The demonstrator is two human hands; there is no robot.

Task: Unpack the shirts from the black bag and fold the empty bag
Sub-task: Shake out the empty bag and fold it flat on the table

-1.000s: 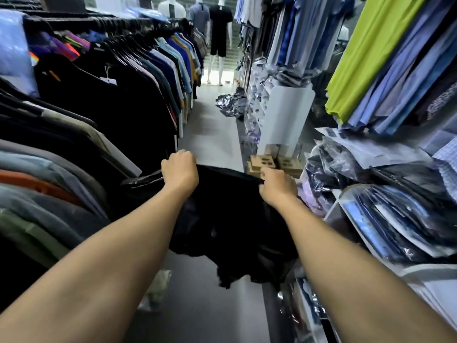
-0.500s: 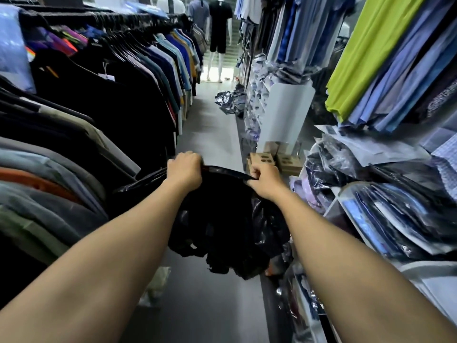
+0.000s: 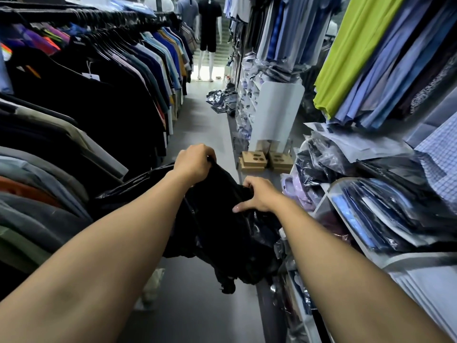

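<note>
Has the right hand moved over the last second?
Yes. Judged against the brown cardboard boxes, the right hand has come down and slightly left in the view. This opens a gap below them, and the hand is gripping the black plastic bag.

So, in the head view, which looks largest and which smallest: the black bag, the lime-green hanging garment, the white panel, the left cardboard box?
1. black bag (nearest the camera, which enlarges it)
2. lime-green garment
3. white panel
4. cardboard box
</note>
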